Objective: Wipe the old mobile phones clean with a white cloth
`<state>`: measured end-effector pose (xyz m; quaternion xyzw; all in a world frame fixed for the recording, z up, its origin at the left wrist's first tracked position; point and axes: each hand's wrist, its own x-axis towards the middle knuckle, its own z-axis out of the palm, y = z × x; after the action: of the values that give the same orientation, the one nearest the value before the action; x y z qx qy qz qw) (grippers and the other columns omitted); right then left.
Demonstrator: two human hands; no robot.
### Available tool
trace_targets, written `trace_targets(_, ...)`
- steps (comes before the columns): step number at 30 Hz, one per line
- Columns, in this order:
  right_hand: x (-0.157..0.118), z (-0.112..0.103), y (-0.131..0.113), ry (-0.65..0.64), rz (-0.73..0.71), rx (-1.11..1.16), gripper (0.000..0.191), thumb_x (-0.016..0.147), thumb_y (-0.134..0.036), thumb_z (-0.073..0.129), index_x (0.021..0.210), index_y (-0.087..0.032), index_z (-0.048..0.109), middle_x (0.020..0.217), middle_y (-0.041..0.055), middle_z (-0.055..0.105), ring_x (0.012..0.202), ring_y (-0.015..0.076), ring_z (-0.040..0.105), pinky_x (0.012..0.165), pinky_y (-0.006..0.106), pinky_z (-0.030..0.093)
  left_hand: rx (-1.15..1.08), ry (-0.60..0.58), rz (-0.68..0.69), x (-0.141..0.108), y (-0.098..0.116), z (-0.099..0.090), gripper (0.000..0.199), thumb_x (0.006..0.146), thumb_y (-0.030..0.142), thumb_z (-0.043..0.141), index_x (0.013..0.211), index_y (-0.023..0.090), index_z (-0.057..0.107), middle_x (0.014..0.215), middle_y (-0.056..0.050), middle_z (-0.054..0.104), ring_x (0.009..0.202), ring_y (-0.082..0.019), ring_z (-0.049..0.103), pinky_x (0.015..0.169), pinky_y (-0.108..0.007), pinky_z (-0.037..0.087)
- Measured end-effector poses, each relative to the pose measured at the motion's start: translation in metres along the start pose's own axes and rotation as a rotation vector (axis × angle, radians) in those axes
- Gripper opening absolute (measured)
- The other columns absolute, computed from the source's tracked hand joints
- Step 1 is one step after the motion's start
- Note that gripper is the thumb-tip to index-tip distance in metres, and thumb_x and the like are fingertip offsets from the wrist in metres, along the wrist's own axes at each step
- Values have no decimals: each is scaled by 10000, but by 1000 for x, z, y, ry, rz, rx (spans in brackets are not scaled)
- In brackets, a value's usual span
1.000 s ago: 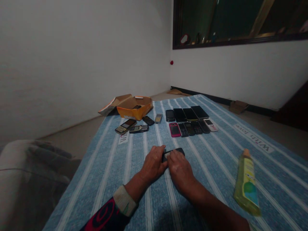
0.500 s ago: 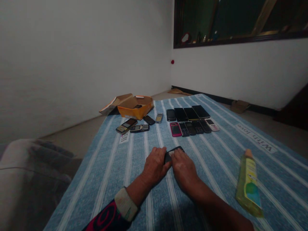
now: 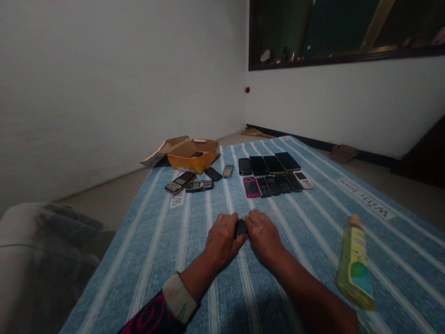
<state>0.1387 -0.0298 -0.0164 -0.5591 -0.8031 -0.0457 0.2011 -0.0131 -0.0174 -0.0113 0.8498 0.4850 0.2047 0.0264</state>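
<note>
A dark phone (image 3: 240,228) is between my two hands, low over the striped cloth, mostly covered by fingers. My left hand (image 3: 223,239) is closed on its left side, thumb along the near edge. On the right side my right hand (image 3: 263,233) is closed around it with bent fingers. Beyond the hands lies a row of small phones, with a pink phone (image 3: 251,187) at its left end and a white one (image 3: 304,180) at its right. Behind that row are larger black phones (image 3: 287,161).
An open orange box (image 3: 191,163) stands at the back left, with several loose phones in front, one a keypad phone (image 3: 199,186). A bottle of yellow-green liquid (image 3: 356,266) lies at the right. Grey fabric (image 3: 45,250) is at the far left.
The dark phone now shows less between my hands; its upper right end no longer sticks out. My right hand has shifted slightly over it. The whole view has moved a little.
</note>
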Motion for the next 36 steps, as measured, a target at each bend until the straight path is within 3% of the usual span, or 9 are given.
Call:
trace_targets(3,3,-2,3,5,34,-26,231,913,-72,513,1074,-114,673,1050,131,675,1060,259,587,977,382,457,-4,13,4,0,0,1,406,834,357,605,1180,162,517,984,-97,618,931,-276,527,795,-421,487)
trace_targets(9,-6,1,-9,44,-177,95,299,912,-64,498,1179,-92,630,1113,124,667,1126,241,557,1035,361,413,3,10,22,-2,-3,3,454,804,242,591,1232,130,492,990,-102,619,941,-275,527,798,-416,494)
trace_targets(13,-4,-12,6,-20,-17,83,223,918,-74,492,1021,-129,681,983,102,674,977,230,596,911,335,472,1,47,22,-3,-2,3,442,815,309,639,1189,112,510,968,-109,625,926,-271,539,775,-406,502)
trace_targets(16,-4,-13,12,-18,86,29,244,907,-52,480,1027,-135,675,988,108,670,944,232,605,854,325,490,2,75,35,-4,-3,5,450,800,295,656,1190,129,503,972,-103,628,935,-272,547,767,-404,508)
trace_targets(23,-13,11,-12,118,-189,36,308,901,-45,475,1172,-67,619,1118,158,660,1101,272,566,998,398,455,-48,116,99,-9,-10,8,440,835,269,564,1229,94,478,970,-121,633,876,-266,549,755,-427,525)
trace_targets(25,-10,9,-7,107,-190,80,276,902,-52,488,1130,-81,640,1078,147,666,1074,266,574,981,392,468,-69,131,104,-10,-9,7,430,836,271,570,1219,96,483,961,-118,632,868,-261,550,754,-423,527)
trace_targets(28,-4,2,8,79,-74,107,221,900,-61,512,1038,-113,677,1005,127,667,991,256,592,928,381,493,-94,151,95,-11,-6,4,414,819,243,587,1200,111,493,957,-107,631,869,-254,550,760,-418,529)
trace_targets(31,-4,2,12,97,-4,90,247,887,-40,512,1068,-94,671,1002,139,665,1000,267,592,933,391,492,-114,161,91,-13,-5,5,439,802,213,593,1217,120,484,967,-103,631,881,-252,554,763,-413,530)
trace_targets(36,-13,18,-8,168,-202,103,311,895,-46,481,1173,-64,620,1121,173,656,1111,280,566,1002,425,459,-124,167,106,-15,-10,9,475,822,231,561,1270,124,446,999,-111,632,884,-252,566,762,-423,535)
